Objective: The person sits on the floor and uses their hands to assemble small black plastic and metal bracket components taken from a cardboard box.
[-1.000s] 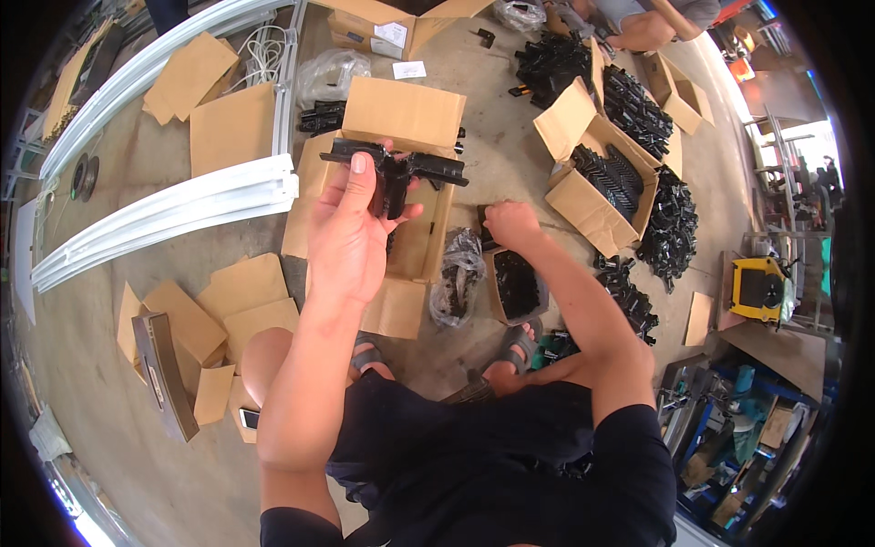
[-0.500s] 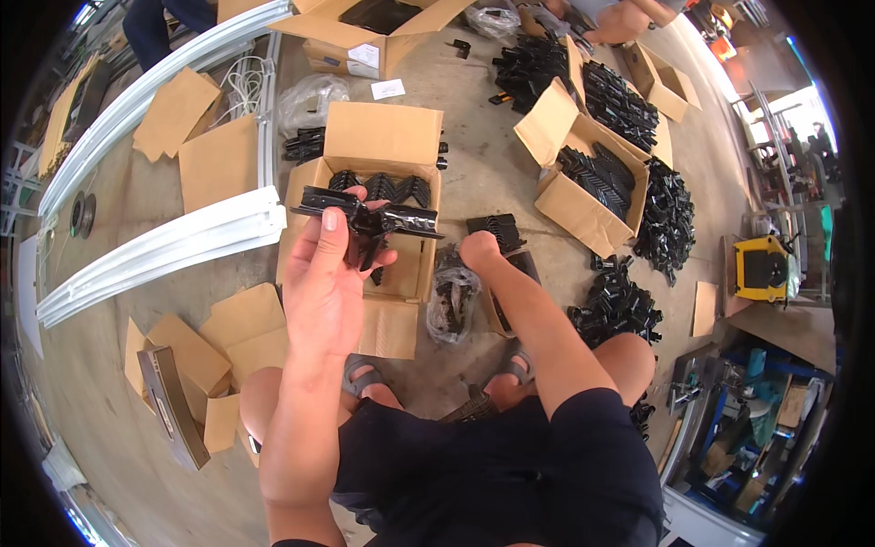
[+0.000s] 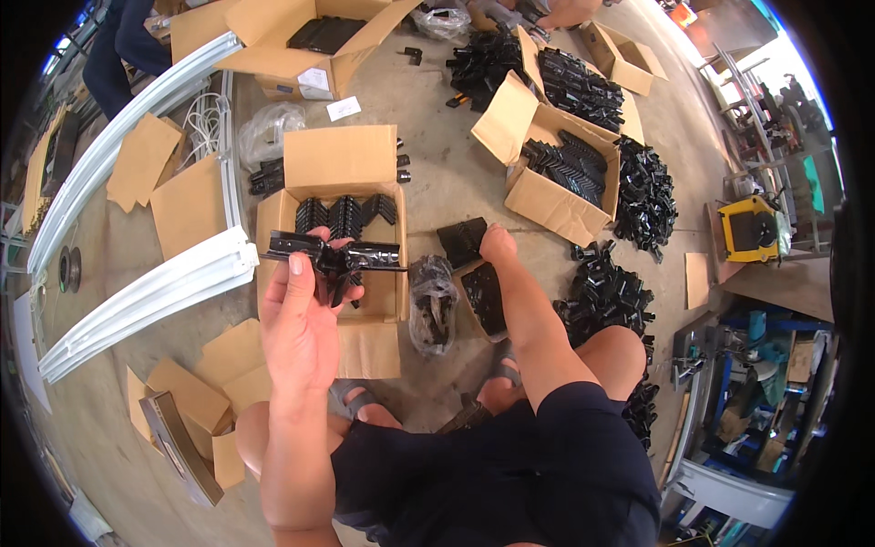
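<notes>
My left hand is raised over the near open carton, its fingers and thumb closed around glossy black brackets. They spread left and right in a T-like shape, and I cannot tell how many pieces there are. Rows of similar black brackets stand in the far part of that carton. To the right, my right hand is curled at the edge of a stack of flat black parts. Its fingertips are hidden, so what it grips does not show.
A clear plastic bag and a small carton with black parts stand between my arms. Heaps of black brackets and another open carton lie right. White metal profiles extend at left. A co-worker's hand shows at the top.
The view has shifted, so the cartons sit further left. My left hand has tilted the black brackets to lie more level. The right hand stays at the flat black stack.
</notes>
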Demonstrator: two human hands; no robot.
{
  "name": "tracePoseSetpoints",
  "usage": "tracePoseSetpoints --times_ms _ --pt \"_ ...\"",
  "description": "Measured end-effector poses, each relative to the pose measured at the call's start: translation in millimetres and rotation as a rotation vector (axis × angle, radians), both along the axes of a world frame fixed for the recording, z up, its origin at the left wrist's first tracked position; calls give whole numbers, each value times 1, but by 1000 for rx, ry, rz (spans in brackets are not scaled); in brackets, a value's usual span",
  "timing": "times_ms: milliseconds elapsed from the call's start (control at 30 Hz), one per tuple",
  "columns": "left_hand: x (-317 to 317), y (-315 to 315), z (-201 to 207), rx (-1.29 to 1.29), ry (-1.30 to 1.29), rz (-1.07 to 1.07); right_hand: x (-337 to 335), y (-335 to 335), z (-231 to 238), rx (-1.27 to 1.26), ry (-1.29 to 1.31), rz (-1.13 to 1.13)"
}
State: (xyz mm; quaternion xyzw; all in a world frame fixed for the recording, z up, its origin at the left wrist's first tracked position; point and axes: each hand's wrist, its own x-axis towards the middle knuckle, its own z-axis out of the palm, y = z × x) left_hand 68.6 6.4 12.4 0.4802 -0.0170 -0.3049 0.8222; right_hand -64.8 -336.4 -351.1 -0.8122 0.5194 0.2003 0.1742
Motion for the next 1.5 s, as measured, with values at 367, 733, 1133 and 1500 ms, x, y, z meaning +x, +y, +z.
tracePoseSetpoints --times_ms 367,733,1133,1500 --pt "8 -4 -8 -16 32 -5 -24 -41 9 -81 -7 508" --pt "8 -12 -16 -131 -86 -173 -22 -10 186 -145 -187 704" --pt "-18 0 -30 -336 -219 -306 -43 155 407 1262 -1316 -111" --pt "-37 13 -15 -393 -341 -310 -44 185 401 1399 -1186 -66"
